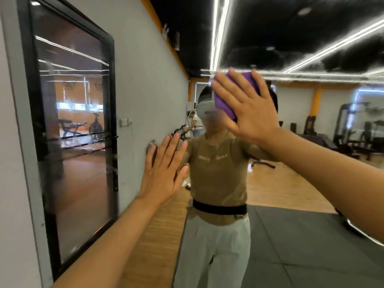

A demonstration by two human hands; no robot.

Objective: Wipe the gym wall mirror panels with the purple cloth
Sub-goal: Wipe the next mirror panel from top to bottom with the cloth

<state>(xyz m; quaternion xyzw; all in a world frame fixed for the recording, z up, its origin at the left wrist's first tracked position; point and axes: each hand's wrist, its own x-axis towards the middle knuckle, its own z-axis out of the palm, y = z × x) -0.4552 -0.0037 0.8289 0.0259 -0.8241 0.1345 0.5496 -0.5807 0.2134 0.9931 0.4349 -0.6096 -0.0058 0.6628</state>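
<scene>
The wall mirror (301, 183) fills the view ahead and reflects a person in a tan shirt and white trousers. My right hand (249, 104) is raised at head height and presses the folded purple cloth (224, 107) flat against the glass with spread, straight fingers. The cloth shows between and beside the fingers; most of it is hidden under the palm. Lower and to the left, my left hand (164, 173) lies flat on the mirror with its fingers straight, its fingertips meeting their own reflection.
A black-framed glass panel (72, 132) sits in the grey wall on the left. Reflected in the mirror are the wooden floor, a dark floor mat (301, 246), weight machines (353, 129) at the far right and bright ceiling light strips.
</scene>
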